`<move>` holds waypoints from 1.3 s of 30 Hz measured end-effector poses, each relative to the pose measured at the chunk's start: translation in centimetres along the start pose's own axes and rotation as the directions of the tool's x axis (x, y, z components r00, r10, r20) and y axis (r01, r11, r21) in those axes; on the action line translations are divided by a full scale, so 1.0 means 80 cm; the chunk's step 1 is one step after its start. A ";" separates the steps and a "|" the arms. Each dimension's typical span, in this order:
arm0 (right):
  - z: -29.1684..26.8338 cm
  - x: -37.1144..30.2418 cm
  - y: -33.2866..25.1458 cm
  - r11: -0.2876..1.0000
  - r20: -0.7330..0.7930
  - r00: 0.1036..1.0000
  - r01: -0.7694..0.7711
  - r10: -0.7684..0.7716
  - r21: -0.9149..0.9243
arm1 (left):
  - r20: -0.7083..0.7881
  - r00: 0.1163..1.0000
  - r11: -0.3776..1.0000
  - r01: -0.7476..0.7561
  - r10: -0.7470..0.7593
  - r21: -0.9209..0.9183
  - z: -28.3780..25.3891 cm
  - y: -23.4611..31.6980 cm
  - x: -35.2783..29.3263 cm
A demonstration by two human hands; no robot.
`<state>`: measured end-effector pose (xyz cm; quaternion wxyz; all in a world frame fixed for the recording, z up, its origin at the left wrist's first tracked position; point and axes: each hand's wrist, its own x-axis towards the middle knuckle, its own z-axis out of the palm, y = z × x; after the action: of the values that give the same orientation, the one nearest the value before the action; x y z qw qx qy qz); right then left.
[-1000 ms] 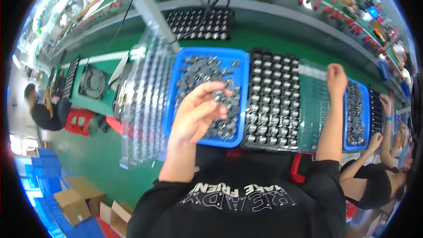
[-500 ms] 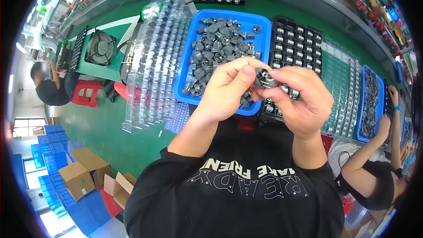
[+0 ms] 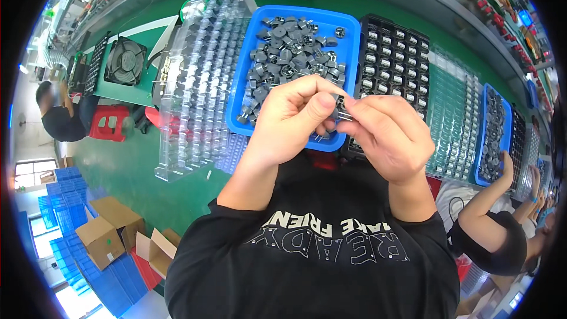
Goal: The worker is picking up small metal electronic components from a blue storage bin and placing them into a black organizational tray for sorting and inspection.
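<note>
Pinching one grey part, pins to the right hand

Left hand (image 3: 295, 119) nearly closed, thumb and index on the body of the grey part (image 3: 341, 105). Right hand (image 3: 393, 136) at the part's 4 o'clock, thumb and index slightly parted by the pins (image 3: 344, 117); can't tell if they grip. Part sits between both sets of fingertips, left one nearer the body. Pins run toward roughly 4 o'clock. From the part: blue bin (image 3: 349, 53) of loose parts at 11, loaded black tray (image 3: 367, 21) at 1, clear trays (image 3: 183, 162) at 9–10; fan (image 3: 126, 61) farther, same bearing.

White lettering (image 3: 304, 220) — black shirt (image 3: 313, 286)
</note>
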<state>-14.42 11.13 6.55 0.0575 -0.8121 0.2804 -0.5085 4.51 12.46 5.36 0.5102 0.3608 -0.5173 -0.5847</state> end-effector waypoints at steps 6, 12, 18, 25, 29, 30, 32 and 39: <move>0.008 -0.004 0.003 1.000 -0.066 0.998 0.015 -0.014 0.011 | 0.078 0.997 0.998 0.001 0.004 -0.058 -0.004 -0.012 0.007; 0.003 -0.004 0.003 0.999 0.023 0.999 -0.031 0.031 0.006 | 0.089 0.994 0.998 0.065 -0.063 -0.019 -0.008 -0.014 0.005; 0.014 -0.020 0.018 0.872 0.061 0.921 -0.385 0.385 0.303 | 0.029 0.997 0.990 0.075 -0.072 -0.120 0.001 -0.026 0.007; 0.003 0.009 0.175 0.841 0.073 0.840 -0.528 0.538 -0.117 | -0.052 0.996 0.899 0.088 -0.073 0.429 0.001 -0.027 0.019; 0.007 0.008 0.288 0.728 0.046 0.839 -0.442 0.542 -0.524 | 0.016 0.998 0.632 -0.056 0.068 0.773 0.017 -0.016 0.081; 0.011 0.006 0.299 0.699 0.122 0.827 -0.374 0.549 -0.610 | 0.030 0.993 0.542 -0.087 0.112 0.836 0.015 -0.019 0.103; 0.029 0.005 0.306 0.685 0.234 0.811 -0.256 0.536 -0.682 | 0.014 0.992 0.354 -0.058 0.126 0.934 0.005 -0.028 0.145; -0.052 -0.014 0.273 0.679 0.112 0.715 -0.586 0.690 -0.441 | 0.026 0.998 -0.156 -0.033 -0.049 0.987 -0.006 -0.124 0.248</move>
<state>-27.00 -5.78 -0.61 0.1145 -0.7173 0.6292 -0.2764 -1.62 -7.44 -2.32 0.0391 0.6093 -0.7920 0.0008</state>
